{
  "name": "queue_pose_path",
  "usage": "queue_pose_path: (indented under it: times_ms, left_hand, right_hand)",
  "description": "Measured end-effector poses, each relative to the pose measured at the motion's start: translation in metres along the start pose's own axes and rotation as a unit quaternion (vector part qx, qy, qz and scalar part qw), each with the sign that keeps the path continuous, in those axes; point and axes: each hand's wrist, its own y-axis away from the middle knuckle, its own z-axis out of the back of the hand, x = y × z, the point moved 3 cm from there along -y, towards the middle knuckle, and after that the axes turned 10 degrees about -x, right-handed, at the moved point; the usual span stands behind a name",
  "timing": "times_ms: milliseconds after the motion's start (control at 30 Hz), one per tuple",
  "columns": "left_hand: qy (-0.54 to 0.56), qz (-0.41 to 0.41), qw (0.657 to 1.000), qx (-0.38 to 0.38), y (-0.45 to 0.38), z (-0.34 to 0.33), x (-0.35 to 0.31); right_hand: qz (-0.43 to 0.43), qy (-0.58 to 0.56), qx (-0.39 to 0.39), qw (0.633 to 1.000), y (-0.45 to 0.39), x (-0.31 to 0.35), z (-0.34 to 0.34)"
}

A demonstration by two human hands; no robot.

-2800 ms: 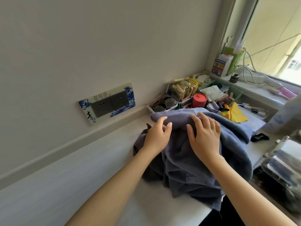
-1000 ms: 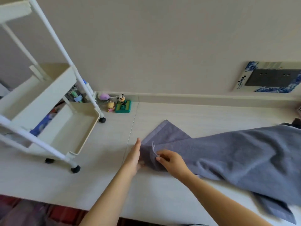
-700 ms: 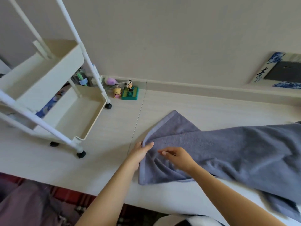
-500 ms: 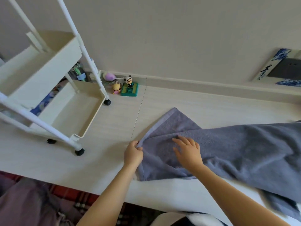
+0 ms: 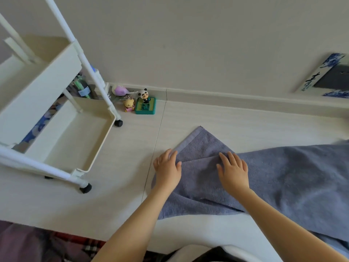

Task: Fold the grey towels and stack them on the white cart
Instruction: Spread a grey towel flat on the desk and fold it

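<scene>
A grey towel (image 5: 283, 176) lies spread across the pale tabletop (image 5: 122, 186), running off the right edge of view, its left end bunched with one corner pointing toward the wall. My left hand (image 5: 167, 170) rests flat on the towel's left edge, fingers straight. My right hand (image 5: 233, 170) presses flat on the towel a little to the right, on a fold line. The white cart (image 5: 62, 133) stands on the table at the left, its lower tray holding nothing.
Small toy figures (image 5: 144, 103) sit against the wall beside the cart's wheel (image 5: 118, 123). A patterned socket plate (image 5: 328, 76) is on the wall at the right. A plaid cloth (image 5: 56, 246) shows below the table's front edge.
I took a towel from the pile at the right and drew it left toward the cart. My left hand let go of the edge; both hands now lie flat.
</scene>
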Motion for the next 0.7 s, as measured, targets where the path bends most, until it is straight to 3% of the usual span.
queue_pose_path:
  times_ms: [300,500,700]
  left_hand:
    - [0.059,-0.081,0.994,0.047,-0.069,-0.034,-0.062]
    - [0.048,-0.230,0.966,0.109,-0.091,-0.064,-0.099]
    - [0.086,-0.189,0.974,0.088,-0.107,-0.072,-0.101]
  right_hand:
    - [-0.050,-0.051,-0.062,0.996,-0.029,-0.030,0.002]
    - [-0.125,-0.088,-0.020,0.988,-0.055,-0.042,0.004]
    - [-0.145,-0.159,0.030,0.976,-0.064,-0.047,-0.003]
